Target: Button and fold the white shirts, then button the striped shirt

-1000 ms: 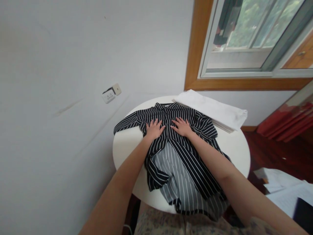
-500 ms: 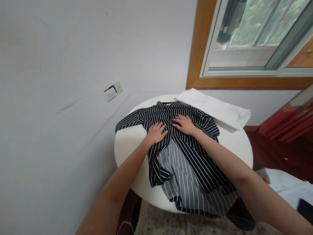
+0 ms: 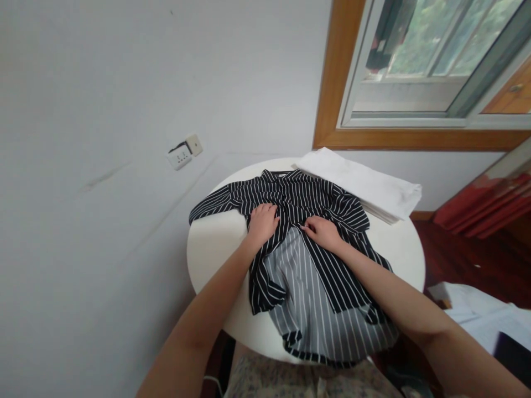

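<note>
A black shirt with white stripes point(image 3: 307, 190) lies spread on a round white table point(image 3: 215, 249), collar toward the wall. Its left-hand sleeve stretches out over the table's edge, and the other sleeve is bent in at the right. Below the middle the front parts, showing the grey inner side of the back, whose hem hangs at the near edge. My left hand point(image 3: 264, 224) rests on the shirt's left front, fingers laid out on the cloth. At the front opening, my right hand point(image 3: 322, 231) has its fingers curled and pinched on the edge of the shirt.
A folded white cloth point(image 3: 360, 179) lies on the table's far right. Behind stand a white wall with a socket point(image 3: 180, 157) and a wood-framed window point(image 3: 327, 132). Papers point(image 3: 477, 309) and a dark object point(image 3: 512, 354) are at lower right, near a red curtain point(image 3: 489, 199).
My right hand has drawn back toward me, from flat on the shirt's chest to a pinch at the front opening. My left hand stays on the cloth, its fingers closer together.
</note>
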Demonstrator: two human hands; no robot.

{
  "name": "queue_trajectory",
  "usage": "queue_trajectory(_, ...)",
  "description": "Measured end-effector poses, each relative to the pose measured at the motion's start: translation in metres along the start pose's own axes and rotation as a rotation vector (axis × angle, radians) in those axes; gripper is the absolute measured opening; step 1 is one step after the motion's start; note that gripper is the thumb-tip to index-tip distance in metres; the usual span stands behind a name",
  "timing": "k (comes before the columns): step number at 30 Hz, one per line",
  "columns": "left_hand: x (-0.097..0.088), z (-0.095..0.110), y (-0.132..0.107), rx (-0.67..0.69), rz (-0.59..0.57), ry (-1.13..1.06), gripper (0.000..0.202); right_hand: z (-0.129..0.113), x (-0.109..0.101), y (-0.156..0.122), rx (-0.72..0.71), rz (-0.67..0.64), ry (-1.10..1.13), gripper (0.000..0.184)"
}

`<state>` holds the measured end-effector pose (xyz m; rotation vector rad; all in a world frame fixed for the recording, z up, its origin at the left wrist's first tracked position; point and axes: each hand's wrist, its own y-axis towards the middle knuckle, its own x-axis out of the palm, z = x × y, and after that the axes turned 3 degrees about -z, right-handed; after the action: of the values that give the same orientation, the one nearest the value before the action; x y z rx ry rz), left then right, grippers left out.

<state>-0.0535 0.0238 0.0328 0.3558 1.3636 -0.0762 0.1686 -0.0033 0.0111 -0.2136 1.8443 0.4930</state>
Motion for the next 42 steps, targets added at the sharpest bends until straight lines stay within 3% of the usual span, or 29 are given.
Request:
queue_trajectory(2,-0.018,0.007,-0.009,0.048,-0.029,-0.083,0.027,0.003,0.0,0.002,-0.003,0.005,0.029,0.026)
queue_trajectory(5,-0.036,0.015,-0.023,0.089,-0.229,-0.186,0.025,0.004,0.0,0.001,-0.011,0.021,0.044,0.028)
queue_trajectory(8,-0.04,0.02,-0.034,0.08,-0.419,-0.163,0.033,0.005,0.0,0.0,-0.011,0.024,0.049,0.029)
queue_trajectory(10,-0.039,0.021,-0.039,0.082,-0.462,-0.108,0.03,0.006,0.001,-0.001,-0.016,0.021,0.065,0.029)
queue_trajectory(15,-0.037,0.016,-0.037,0.096,-0.414,-0.121,0.014,0.01,0.001,0.0,-0.014,0.013,0.155,0.021)
queue_trajectory(20,-0.031,0.013,-0.028,0.119,-0.3,-0.578,0.024,0.006,-0.016,-0.003,-0.08,0.091,0.267,0.018)
queue_trajectory(22,-0.026,0.014,-0.027,0.078,-0.324,-0.742,0.024,0.002,-0.025,-0.006,-0.142,0.104,0.294,0.017)
queue_trajectory(25,-0.016,0.015,-0.028,-0.01,-0.394,-0.846,0.02,-0.005,-0.031,-0.011,-0.191,-0.006,0.34,0.013)
queue_trajectory(30,-0.005,0.01,-0.031,0.035,-0.461,-0.879,0.025,-0.008,-0.023,-0.017,-0.129,-0.129,0.377,0.004)
queue_trajectory(36,-0.008,0.013,-0.034,0.186,-0.356,-0.679,0.016,-0.01,-0.022,-0.019,-0.055,-0.122,0.329,0.011)
queue_trajectory(42,-0.015,0.019,-0.038,0.138,-0.293,-0.569,0.022,-0.014,-0.025,-0.02,-0.033,-0.136,0.25,0.004)
